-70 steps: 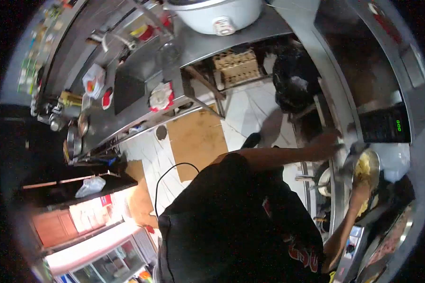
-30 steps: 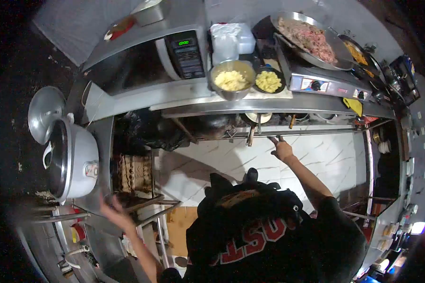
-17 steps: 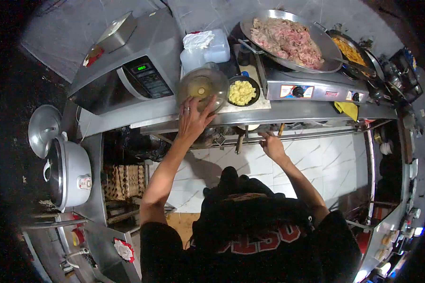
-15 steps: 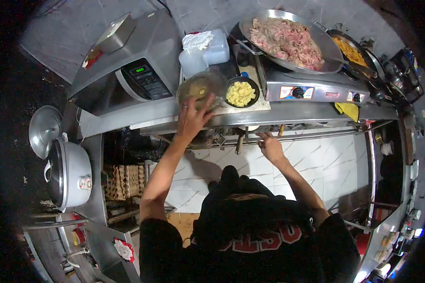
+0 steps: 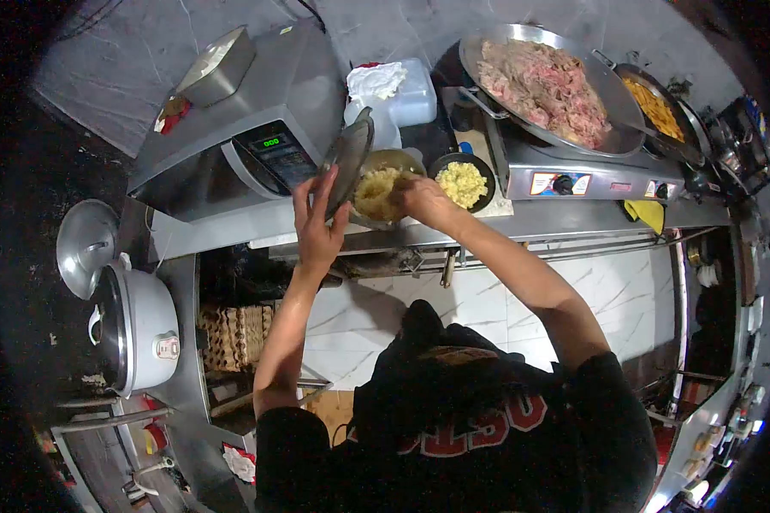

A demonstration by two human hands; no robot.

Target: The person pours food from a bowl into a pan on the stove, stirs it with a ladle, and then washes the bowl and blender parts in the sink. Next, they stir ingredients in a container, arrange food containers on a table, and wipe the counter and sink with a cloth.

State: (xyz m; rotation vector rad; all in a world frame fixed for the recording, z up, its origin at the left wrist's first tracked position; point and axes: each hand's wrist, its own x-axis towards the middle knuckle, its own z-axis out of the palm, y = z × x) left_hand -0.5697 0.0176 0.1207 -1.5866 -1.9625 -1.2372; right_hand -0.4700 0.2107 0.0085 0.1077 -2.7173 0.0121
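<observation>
My left hand (image 5: pixel 318 224) holds a round lid (image 5: pixel 349 162), tilted up at the left side of a pot (image 5: pixel 392 161) with yellowish food (image 5: pixel 375 193) in it. Over the pot's right side is my right hand (image 5: pixel 426 203), its fingers bent down at the food; whether they pinch anything is hidden. Just right of the pot, a small black pan (image 5: pixel 489 181) holds yellow scrambled egg (image 5: pixel 460 183).
A microwave (image 5: pixel 231 128) stands at the left, with a metal tin (image 5: pixel 218 73) on top. Plastic containers (image 5: pixel 415 94) sit behind the pot. On the steel stove (image 5: pixel 599 178) rests a wide pan of meat (image 5: pixel 547 90). A rice cooker (image 5: pixel 141 329) is at far left.
My left hand has lifted the lid off the pot and tilted it left. My right hand has moved up from below the counter edge to the pot. The view has shifted slightly.
</observation>
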